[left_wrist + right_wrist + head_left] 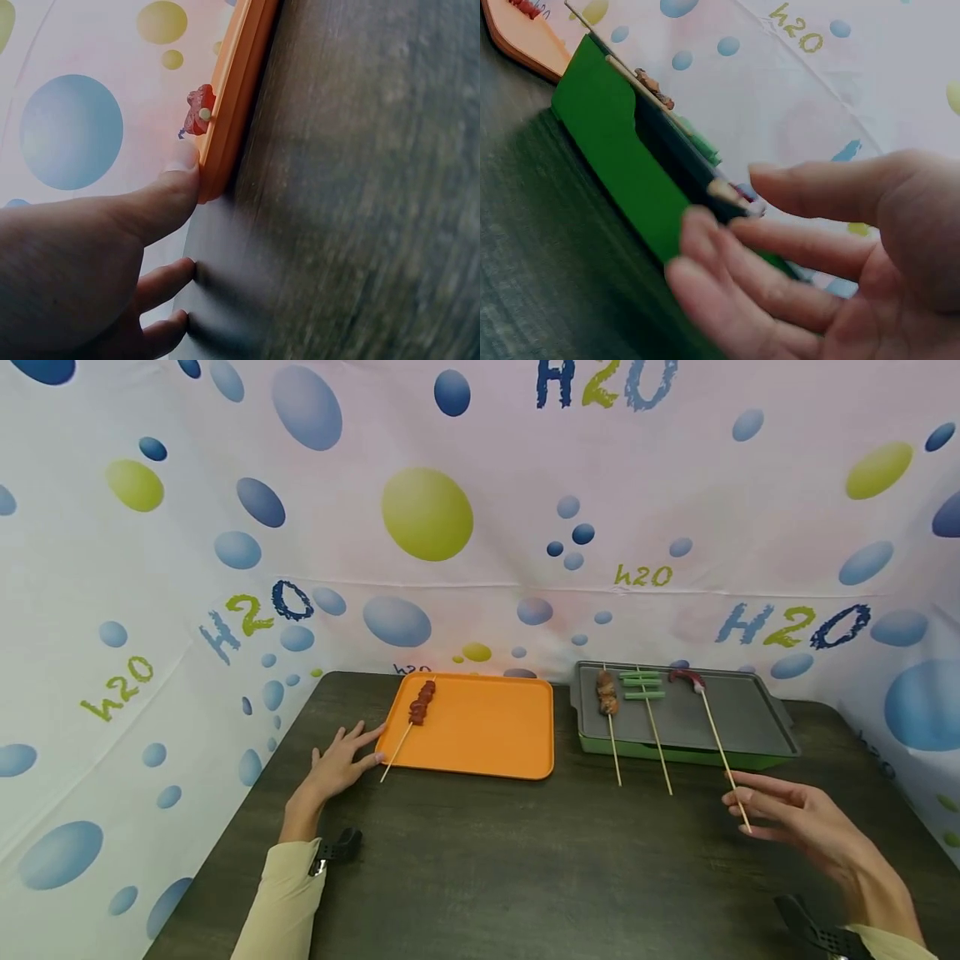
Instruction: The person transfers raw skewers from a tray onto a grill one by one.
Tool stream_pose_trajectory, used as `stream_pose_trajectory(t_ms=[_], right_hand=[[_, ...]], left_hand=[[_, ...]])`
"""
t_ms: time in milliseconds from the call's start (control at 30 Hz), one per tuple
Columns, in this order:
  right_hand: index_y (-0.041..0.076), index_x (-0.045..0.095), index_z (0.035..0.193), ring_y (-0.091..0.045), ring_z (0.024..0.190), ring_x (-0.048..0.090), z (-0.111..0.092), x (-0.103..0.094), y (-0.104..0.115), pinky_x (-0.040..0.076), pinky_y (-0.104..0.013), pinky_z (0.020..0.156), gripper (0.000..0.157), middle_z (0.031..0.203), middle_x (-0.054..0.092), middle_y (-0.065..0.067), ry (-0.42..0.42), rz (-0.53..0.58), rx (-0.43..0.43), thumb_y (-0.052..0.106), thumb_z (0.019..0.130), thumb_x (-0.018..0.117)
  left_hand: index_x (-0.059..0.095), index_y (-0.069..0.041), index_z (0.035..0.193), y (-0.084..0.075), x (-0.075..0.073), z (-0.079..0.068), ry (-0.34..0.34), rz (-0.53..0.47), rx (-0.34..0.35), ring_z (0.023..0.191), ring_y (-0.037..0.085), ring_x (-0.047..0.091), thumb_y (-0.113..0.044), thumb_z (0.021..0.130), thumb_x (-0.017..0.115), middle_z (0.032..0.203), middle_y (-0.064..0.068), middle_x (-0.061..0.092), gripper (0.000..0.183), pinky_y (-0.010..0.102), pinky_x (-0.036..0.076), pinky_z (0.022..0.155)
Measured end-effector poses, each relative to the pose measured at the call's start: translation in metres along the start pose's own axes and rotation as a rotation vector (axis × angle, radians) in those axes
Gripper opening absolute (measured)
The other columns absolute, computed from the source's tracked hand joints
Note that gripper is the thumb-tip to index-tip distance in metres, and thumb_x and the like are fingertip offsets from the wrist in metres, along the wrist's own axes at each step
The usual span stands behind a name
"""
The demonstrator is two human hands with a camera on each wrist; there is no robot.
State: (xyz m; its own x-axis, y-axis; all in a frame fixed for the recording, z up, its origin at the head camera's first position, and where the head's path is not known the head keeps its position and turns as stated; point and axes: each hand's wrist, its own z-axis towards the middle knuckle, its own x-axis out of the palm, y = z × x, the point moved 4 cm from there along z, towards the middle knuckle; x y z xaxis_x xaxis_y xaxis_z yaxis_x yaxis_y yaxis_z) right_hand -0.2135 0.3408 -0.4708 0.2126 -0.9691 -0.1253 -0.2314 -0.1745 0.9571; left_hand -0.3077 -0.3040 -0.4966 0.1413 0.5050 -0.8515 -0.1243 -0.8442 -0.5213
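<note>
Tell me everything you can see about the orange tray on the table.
The orange tray is a flat rectangle with rounded corners and a low raised rim; it looks like smooth plastic. It lies flat on the dark table, left of the grey griddle. One skewer of dark red pieces lies on its left part, the stick passing over the front rim. The left hand touches its front-left corner with straight fingers.

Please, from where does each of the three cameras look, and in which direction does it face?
Head: above, facing forward and down at the table; both hands and sleeves show.
Left wrist: low beside the left hand, facing along the orange tray edge.
Right wrist: behind the right hand, facing the green grill.
Shared: all three show the orange tray.
</note>
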Motion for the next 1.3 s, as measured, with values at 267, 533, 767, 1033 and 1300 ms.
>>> stream_pose_trajectory(t_ms=[267,533,767,1033,1300], right_hand=[[0.01,0.055,0.149,0.011,0.093,0.063,-0.026,0.016,0.05,0.058,-0.018,0.071,0.049,0.113,0.057,0.034,-0.365,-0.355,-0.243,0.03,0.105,0.062],[0.006,0.049,0.152,-0.003,0.099,0.071,-0.032,0.084,0.09,0.06,-0.024,0.076,0.044,0.118,0.072,0.013,-0.214,-0.356,-0.455,0.013,0.108,0.054],[0.006,0.041,0.156,-0.011,0.106,0.072,-0.015,0.16,0.097,0.06,-0.033,0.085,0.05,0.133,0.064,-0.02,-0.036,-0.197,-0.465,0.015,0.109,0.053],[0.008,0.04,0.156,-0.025,0.111,0.069,0.022,0.228,0.089,0.058,-0.042,0.091,0.057,0.134,0.062,-0.023,0.031,-0.077,-0.412,0.015,0.104,0.063],[0.008,0.041,0.156,-0.04,0.12,0.064,0.059,0.286,0.08,0.056,-0.049,0.096,0.057,0.136,0.06,-0.029,0.093,0.117,-0.292,0.009,0.103,0.062]], left_hand=[[0.038,-0.012,0.159,-0.001,0.0,0.002,0.017,0.01,-0.014,0.148,0.061,0.004,-0.036,0.105,0.06,0.164,0.031,0.018,0.063,0.088,-0.005,0.102],[0.039,-0.014,0.159,-0.008,0.0,0.009,0.013,0.026,-0.003,0.149,0.061,0.007,-0.039,0.104,0.061,0.164,0.031,0.02,0.064,0.087,-0.002,0.103],[0.039,-0.013,0.159,-0.005,0.001,0.001,0.025,0.01,-0.005,0.149,0.06,0.005,-0.038,0.105,0.059,0.164,0.031,0.019,0.063,0.088,-0.003,0.102],[0.039,-0.014,0.159,-0.005,-0.003,0.001,0.006,-0.006,0.015,0.148,0.061,0.004,-0.04,0.104,0.06,0.164,0.032,0.018,0.064,0.087,-0.005,0.102],[0.038,-0.014,0.16,-0.003,0.0,0.001,0.013,-0.002,0.017,0.148,0.061,0.003,-0.041,0.105,0.058,0.165,0.032,0.017,0.065,0.088,-0.006,0.102]])
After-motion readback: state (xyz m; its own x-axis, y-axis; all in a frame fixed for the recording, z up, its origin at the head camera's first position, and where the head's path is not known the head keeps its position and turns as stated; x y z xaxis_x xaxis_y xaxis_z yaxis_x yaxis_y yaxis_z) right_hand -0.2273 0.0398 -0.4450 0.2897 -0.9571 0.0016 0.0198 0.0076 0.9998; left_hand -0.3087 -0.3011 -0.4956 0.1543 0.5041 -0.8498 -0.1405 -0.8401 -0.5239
